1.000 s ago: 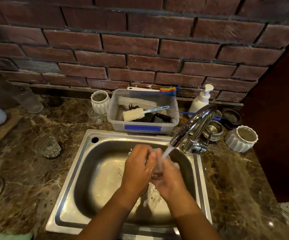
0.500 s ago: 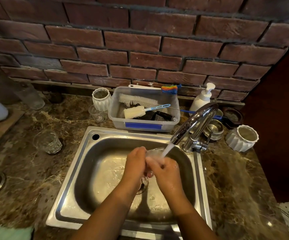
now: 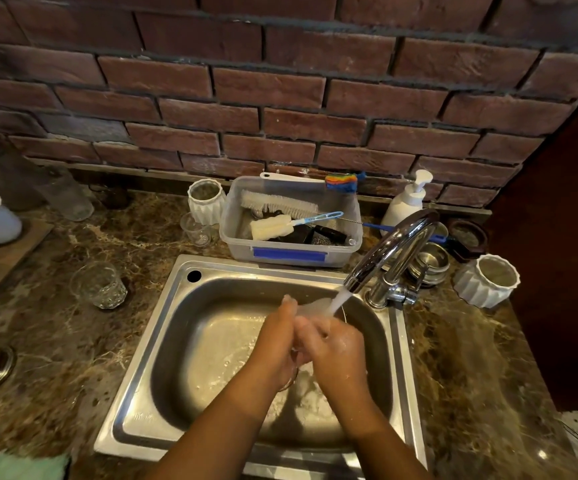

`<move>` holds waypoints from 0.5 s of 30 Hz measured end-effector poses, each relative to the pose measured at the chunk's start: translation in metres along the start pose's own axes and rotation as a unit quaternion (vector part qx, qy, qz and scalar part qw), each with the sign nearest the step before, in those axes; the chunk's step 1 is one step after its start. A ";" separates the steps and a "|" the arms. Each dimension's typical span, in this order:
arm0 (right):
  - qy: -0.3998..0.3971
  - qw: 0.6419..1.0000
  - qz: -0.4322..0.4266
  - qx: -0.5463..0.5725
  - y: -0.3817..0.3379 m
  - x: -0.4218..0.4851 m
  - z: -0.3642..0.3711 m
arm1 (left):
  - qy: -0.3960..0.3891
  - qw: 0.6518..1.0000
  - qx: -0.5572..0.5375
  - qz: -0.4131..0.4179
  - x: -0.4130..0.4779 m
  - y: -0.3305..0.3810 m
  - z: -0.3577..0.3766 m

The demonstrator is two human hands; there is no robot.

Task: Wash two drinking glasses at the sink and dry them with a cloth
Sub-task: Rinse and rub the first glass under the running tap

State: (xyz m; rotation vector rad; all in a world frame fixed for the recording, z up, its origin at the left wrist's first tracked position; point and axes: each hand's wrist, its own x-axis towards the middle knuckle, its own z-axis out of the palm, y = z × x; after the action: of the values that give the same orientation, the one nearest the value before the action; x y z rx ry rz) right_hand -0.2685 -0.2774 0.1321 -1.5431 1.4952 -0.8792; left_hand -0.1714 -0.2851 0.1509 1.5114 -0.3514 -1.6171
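Over the steel sink (image 3: 176, 341) both hands grip one clear drinking glass (image 3: 311, 306) under the running tap (image 3: 388, 251). My left hand (image 3: 273, 344) wraps its left side and my right hand (image 3: 332, 344) its right side. Only the glass's far end shows above my fingers, where the water stream hits it. A second, faceted drinking glass (image 3: 98, 284) stands upright on the marble counter left of the sink. The corner of a green cloth (image 3: 20, 467) lies at the bottom left edge.
A clear plastic tub (image 3: 291, 252) with brushes stands behind the sink. A soap pump bottle (image 3: 407, 200), steel bowls (image 3: 431, 261) and a white ribbed cup (image 3: 486, 280) sit right of the tap. A small glass (image 3: 197, 228) and another white ribbed cup (image 3: 206, 200) are at the back left.
The hands have lifted the glass slightly toward the spout and turned it, so that its far end now shows above the fingers. The camera view has tilted down a little.
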 end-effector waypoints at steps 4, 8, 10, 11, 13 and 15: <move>-0.009 0.986 -0.109 -0.129 0.004 -0.002 -0.002 | -0.025 0.991 -0.097 -0.083 -0.005 0.008 -0.008; -0.016 0.996 0.032 0.078 -0.008 0.001 0.001 | 0.046 0.993 0.073 0.086 0.003 0.000 -0.003; -0.002 0.956 0.173 0.236 -0.014 0.006 0.001 | 0.056 0.939 0.206 0.268 0.007 -0.006 -0.005; -0.002 0.911 0.251 0.328 -0.014 0.008 0.000 | 0.053 0.897 0.270 0.346 0.008 -0.009 -0.009; -0.001 0.832 0.336 0.441 -0.013 0.012 -0.005 | 0.034 0.811 0.380 0.444 0.014 -0.012 -0.016; -0.010 0.830 0.334 0.446 -0.011 0.014 -0.008 | 0.023 0.793 0.404 0.456 0.016 -0.012 -0.017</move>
State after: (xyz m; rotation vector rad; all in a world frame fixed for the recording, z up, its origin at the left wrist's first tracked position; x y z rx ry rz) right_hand -0.2695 -0.2925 0.1447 -0.2973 1.1802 -0.9112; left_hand -0.1588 -0.2845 0.1277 1.5373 -1.6229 -0.6216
